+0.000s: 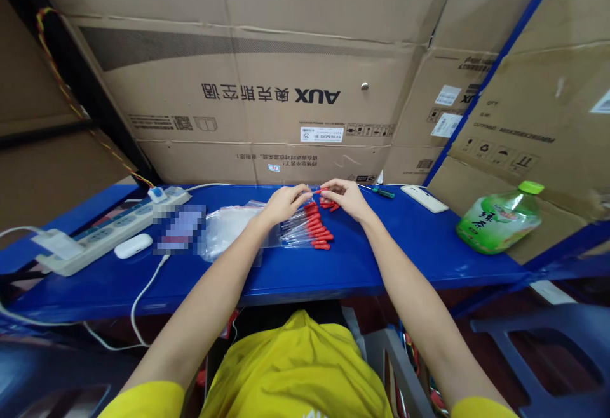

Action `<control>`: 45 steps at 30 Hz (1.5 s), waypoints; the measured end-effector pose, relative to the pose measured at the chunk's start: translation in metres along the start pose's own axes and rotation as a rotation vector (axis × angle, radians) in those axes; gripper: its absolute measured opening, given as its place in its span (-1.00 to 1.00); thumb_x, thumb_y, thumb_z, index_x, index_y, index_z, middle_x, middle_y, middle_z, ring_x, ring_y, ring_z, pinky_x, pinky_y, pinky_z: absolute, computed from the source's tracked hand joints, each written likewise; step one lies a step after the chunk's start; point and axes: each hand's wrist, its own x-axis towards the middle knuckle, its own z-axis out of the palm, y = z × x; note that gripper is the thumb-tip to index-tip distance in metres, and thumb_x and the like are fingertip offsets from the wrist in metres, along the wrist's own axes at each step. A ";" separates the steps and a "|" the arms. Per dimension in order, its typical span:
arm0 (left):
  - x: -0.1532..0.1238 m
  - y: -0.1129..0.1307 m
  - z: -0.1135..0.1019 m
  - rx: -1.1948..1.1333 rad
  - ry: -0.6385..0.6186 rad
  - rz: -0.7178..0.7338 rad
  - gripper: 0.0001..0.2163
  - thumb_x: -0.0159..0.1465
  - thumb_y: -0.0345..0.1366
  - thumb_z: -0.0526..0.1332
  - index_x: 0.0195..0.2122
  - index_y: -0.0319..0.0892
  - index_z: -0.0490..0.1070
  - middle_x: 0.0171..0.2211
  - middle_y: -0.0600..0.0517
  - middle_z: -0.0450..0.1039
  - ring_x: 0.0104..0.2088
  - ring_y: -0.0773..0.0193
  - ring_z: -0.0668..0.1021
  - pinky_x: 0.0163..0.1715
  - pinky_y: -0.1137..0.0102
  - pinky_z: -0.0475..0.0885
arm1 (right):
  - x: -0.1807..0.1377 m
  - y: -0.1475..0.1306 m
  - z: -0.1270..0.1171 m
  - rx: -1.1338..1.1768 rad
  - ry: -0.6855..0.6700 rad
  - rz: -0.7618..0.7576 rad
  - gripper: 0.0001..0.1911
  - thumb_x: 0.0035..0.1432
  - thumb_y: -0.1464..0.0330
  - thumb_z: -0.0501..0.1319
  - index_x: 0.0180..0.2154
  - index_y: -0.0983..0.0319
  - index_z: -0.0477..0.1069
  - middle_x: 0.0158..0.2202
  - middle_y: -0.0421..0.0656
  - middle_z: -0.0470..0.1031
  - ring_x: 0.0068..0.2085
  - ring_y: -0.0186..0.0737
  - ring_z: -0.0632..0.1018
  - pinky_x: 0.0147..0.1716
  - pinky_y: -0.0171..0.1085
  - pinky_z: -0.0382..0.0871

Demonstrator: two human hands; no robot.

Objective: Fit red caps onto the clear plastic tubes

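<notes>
Yellow fabric of a shirt comes nearest, then the blue tabletop. On it lies a row of slim clear tubes with red ends, long axes crosswise, red ends to the right; clear plastic bags sit beside them. Beyond the row's far end, the right hand pinches a small red piece, its length running towards the left hand, whose fingertips are close; whether they clasp it, I cannot tell. Loose red pieces lie nearer the right hand. Farther right rests a green-handled screwdriver, before AUX carton cardboard.

Eight-plus red-ended pieces, one bottle
</notes>
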 end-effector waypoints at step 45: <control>0.002 0.004 -0.006 -0.110 -0.043 0.101 -0.60 0.53 -0.07 -0.01 -0.24 -0.22 0.49 -0.46 0.07 0.46 -0.45 0.32 0.43 -0.35 0.43 0.21 | 0.002 0.000 0.006 0.072 0.009 0.015 -0.55 -0.17 0.09 0.59 -0.27 0.21 0.68 -0.36 -0.11 0.71 -0.29 -0.05 0.73 -0.16 -0.10 0.66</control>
